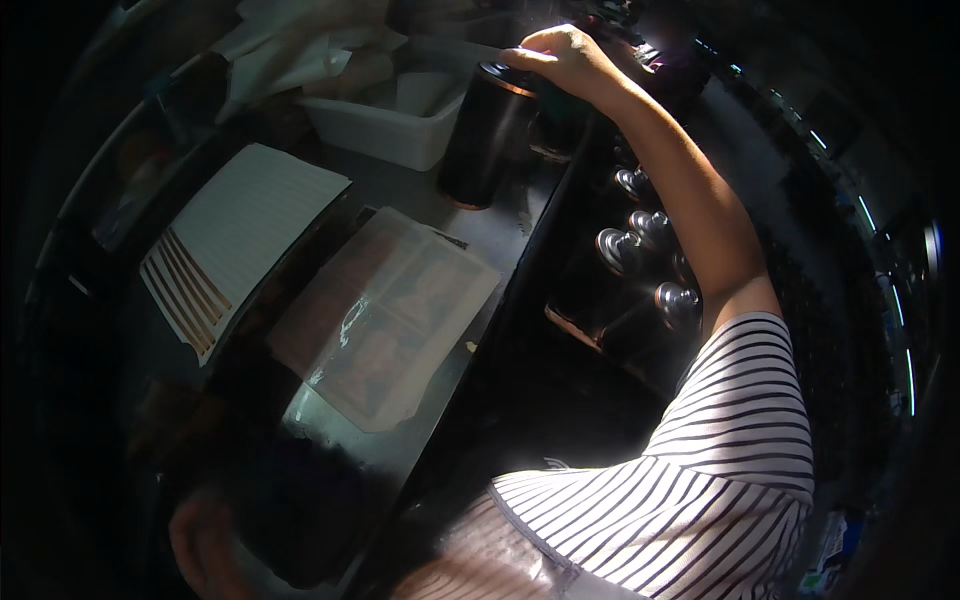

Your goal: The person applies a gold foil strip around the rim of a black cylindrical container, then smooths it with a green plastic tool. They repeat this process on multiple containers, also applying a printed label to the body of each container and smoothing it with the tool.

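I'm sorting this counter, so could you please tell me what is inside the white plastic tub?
The white plastic tub shows pale inner walls and a folded white sheet. Crumpled white paper overhangs its far left rim and hides that corner; the bottom cannot be seen.

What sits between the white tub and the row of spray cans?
In the head view, a dark cylinder can stands between the white tub and the spray cans, right hand on its top.

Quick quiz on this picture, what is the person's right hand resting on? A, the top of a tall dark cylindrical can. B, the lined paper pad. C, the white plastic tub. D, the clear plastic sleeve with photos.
A: the right hand is cupped over the top of the tall dark can standing on the counter, with the white tub beside it, untouched.
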The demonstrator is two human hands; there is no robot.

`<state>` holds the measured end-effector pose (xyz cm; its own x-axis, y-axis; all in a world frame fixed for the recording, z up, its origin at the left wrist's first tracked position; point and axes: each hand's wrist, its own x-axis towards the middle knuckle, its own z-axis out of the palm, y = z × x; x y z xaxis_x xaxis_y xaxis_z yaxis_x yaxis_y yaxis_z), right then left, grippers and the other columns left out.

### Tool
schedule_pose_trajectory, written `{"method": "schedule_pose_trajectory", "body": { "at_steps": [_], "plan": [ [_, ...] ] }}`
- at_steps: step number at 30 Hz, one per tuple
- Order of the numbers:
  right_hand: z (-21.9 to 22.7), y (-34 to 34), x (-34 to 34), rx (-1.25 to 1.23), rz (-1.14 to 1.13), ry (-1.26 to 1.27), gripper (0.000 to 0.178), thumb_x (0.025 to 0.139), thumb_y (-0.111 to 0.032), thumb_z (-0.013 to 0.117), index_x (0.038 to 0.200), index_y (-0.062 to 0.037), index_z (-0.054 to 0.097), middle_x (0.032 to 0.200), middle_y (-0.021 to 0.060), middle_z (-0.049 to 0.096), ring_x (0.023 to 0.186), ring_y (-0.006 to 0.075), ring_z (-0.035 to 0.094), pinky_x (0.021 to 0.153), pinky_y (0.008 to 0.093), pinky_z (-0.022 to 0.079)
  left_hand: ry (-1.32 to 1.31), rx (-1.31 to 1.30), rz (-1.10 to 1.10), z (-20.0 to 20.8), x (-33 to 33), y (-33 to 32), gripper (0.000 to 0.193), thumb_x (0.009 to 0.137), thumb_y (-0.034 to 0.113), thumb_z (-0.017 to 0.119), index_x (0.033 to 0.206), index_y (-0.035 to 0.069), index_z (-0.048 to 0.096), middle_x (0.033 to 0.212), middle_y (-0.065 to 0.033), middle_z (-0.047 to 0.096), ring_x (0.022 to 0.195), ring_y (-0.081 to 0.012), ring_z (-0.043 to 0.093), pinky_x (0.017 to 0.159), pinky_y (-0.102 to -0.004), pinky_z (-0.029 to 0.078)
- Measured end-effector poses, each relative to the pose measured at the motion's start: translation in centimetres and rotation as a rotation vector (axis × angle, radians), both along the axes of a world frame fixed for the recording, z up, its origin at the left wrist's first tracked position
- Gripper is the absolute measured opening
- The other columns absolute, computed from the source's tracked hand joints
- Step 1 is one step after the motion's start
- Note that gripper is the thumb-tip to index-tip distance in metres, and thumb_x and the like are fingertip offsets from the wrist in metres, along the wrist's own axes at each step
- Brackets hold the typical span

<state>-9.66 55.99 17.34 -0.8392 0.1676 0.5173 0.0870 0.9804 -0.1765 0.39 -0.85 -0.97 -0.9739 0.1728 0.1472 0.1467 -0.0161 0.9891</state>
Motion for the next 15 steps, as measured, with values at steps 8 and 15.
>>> {"method": "schedule_pose_trajectory", "body": {
  "at_steps": [8,15],
  "plan": [
    [-10.3,13.0,-5.9,0.056,-0.472,-0.220,0.032,0.080,-0.044,0.066,0.091,-0.0151,0.073,0.091,0.0104,0.070,0.090,0.0284,0.067,0.078,0.0407,0.052,-0.088,-0.053,0.312,3.0,-0.1,2.6,0.023,0.095,0.007,0.050,0.113,-0.007,0.054,0.119,-0.0203,0.057,0.106,-0.0263,0.058,0.093,-0.0323,0.049],
    [-4.0,4.2,-7.5,0.344,-0.381,-0.036,0.029,0.083,-0.037,0.067,0.099,-0.0127,0.068,0.087,0.0131,0.069,0.085,0.0314,0.068,0.070,0.0408,0.053,-0.080,-0.238,0.345,3.0,-2.5,3.9,0.025,0.096,0.016,0.051,0.113,0.000,0.059,0.119,-0.0134,0.057,0.108,-0.0228,0.058,0.097,-0.0364,0.046]
  ]
}}
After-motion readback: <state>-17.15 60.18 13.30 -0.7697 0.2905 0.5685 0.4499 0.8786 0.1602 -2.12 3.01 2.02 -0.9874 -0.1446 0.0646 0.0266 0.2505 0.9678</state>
